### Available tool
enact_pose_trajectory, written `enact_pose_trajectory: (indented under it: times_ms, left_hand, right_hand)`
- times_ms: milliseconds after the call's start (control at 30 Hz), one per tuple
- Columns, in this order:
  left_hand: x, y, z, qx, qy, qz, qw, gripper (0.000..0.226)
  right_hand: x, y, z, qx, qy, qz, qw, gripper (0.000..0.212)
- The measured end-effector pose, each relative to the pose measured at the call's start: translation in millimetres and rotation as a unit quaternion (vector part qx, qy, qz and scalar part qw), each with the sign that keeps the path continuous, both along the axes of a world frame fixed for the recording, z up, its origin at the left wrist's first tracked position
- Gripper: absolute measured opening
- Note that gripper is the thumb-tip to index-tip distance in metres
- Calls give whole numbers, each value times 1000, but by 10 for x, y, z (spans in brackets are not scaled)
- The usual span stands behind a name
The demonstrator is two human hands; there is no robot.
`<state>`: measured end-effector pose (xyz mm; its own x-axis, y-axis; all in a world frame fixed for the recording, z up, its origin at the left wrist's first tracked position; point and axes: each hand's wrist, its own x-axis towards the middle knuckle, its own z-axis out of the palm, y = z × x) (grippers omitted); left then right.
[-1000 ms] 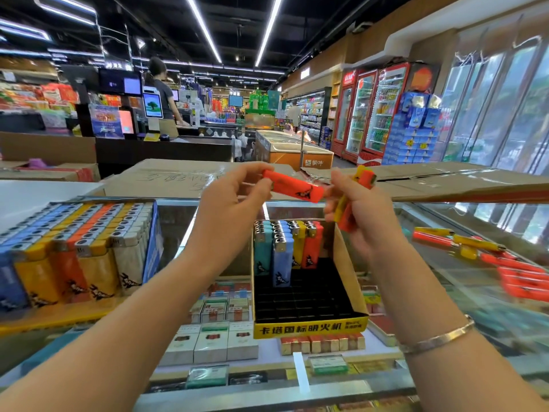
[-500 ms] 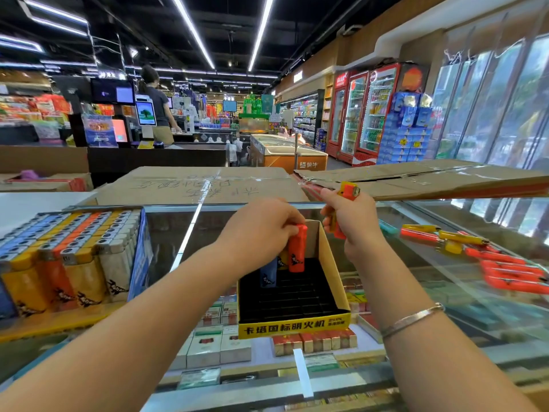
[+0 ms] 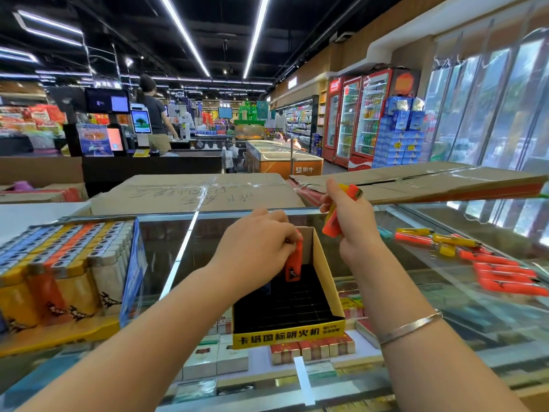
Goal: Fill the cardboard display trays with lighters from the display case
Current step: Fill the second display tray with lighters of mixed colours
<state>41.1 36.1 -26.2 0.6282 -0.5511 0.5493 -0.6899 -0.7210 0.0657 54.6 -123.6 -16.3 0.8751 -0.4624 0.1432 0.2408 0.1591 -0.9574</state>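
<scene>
A yellow cardboard display tray (image 3: 289, 334) with a black slotted insert stands on the glass counter in front of me. My left hand (image 3: 258, 242) grips an orange lighter (image 3: 294, 263) upright, its lower end down in the tray's back row; the hand hides the lighters standing there. My right hand (image 3: 350, 224) is held above the tray's right wall, closed on a small bunch of orange and yellow lighters (image 3: 335, 215). More loose orange and yellow lighters (image 3: 490, 266) lie on the glass to the right.
A full tray of blue, yellow, orange and white lighters (image 3: 65, 272) stands at the left on the counter. Flattened cardboard boxes (image 3: 196, 193) lie behind the glass top. Cigarette packs (image 3: 312, 349) show under the glass. A person stands at the checkout far back left.
My left hand took one orange lighter from the right hand, carried it down and now pushes it lower into the tray's back row. My right hand stayed up with its bunch.
</scene>
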Motion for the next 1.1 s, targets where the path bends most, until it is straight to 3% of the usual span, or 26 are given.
enact_pose_trajectory:
  times_ms: [100,267,400,467,533,667,833,1100]
  left_hand:
    - [1,54,-51,-15,24,-31,999,31]
    - [12,123,-58,-148,74,-57,985,37]
    - [-28,168,23,-289,157,-99,939,30]
    - [-60,181,45,-321,181,-118,922,31]
    - [-85,183,57,-345,194,-129,909,32]
    - [-78,207,95,-384,195,-154,889,17]
    - [-122,256,122,-344,173,-198,902,28]
    - [-133,224,156,-408,156,-165,884,19]
  right_hand:
    - [-9,-24,32,31,17,19,999,31]
    - [-63,8,88,122,-20,152,981,23]
    - [-113,135,107,78,-46,213,973,39]
    - [-125,183,100,50,-63,244,967,32]
    - [-125,210,85,34,-79,264,961,23]
    - [-112,202,66,8,-98,257,961,27]
    - [-85,131,38,-20,-60,308,949,27]
    - [-114,134,66,-22,-84,302,949,16]
